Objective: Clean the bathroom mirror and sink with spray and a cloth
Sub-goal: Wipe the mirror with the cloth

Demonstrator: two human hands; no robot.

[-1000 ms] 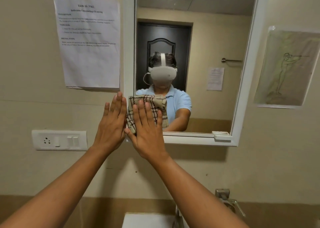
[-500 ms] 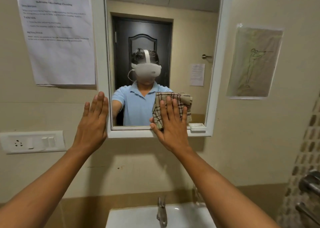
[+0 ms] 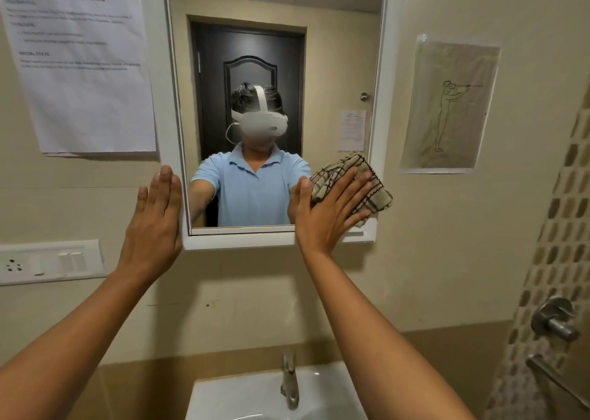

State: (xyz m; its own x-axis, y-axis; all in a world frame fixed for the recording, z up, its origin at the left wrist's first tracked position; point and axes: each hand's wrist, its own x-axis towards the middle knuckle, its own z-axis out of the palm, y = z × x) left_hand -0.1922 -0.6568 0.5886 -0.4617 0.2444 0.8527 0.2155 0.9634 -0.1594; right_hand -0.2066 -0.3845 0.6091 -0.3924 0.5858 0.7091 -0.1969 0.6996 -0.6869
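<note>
From the head view, the right hand [image 3: 329,215] presses a folded checked cloth [image 3: 354,186] flat against the lower right corner of the mirror [image 3: 277,52], fingers straight and spread over the fabric, so its grip is apart, pushing and not clamped. The left hand [image 3: 153,225] lies flat, fingers straight and together, on the mirror's white frame [image 3: 174,132] at the lower left, holding nothing. The sink [image 3: 255,397] and tap [image 3: 289,384] sit below, well apart from the cloth. To wipe well, I would keep even palm pressure, overlap the strokes, and run the cloth right into the frame's corner, where smears probably collect. No spray bottle shows.
</note>
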